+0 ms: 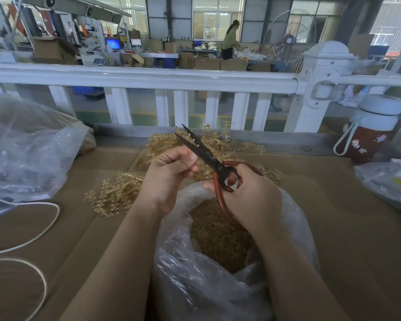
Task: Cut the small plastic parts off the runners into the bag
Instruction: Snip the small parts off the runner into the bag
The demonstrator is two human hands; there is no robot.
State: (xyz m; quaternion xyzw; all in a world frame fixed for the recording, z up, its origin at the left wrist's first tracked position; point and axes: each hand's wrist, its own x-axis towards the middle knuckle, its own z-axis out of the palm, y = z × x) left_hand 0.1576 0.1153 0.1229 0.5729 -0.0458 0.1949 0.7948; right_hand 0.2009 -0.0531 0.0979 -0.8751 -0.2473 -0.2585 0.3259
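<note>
My right hand point(250, 193) grips the red handles of black scissors point(202, 151), whose blades are slightly apart and point up and left. My left hand point(171, 172) pinches a thin amber runner point(193, 140) that rises between the blades; only its tip shows. Both hands hover over an open clear plastic bag point(294, 218) holding a mound of cut amber parts point(220, 237). Piles of amber runners lie on the cardboard behind the hands point(218, 140) and to the left point(116, 193).
A large clear bag point(28, 144) sits at the left, with a white cord point(33, 237) looping below it. A red bottle with a white lid point(370, 130) stands at the right, near another plastic bag point(389, 179). A white railing point(148, 77) runs behind the cardboard-covered table point(357, 228).
</note>
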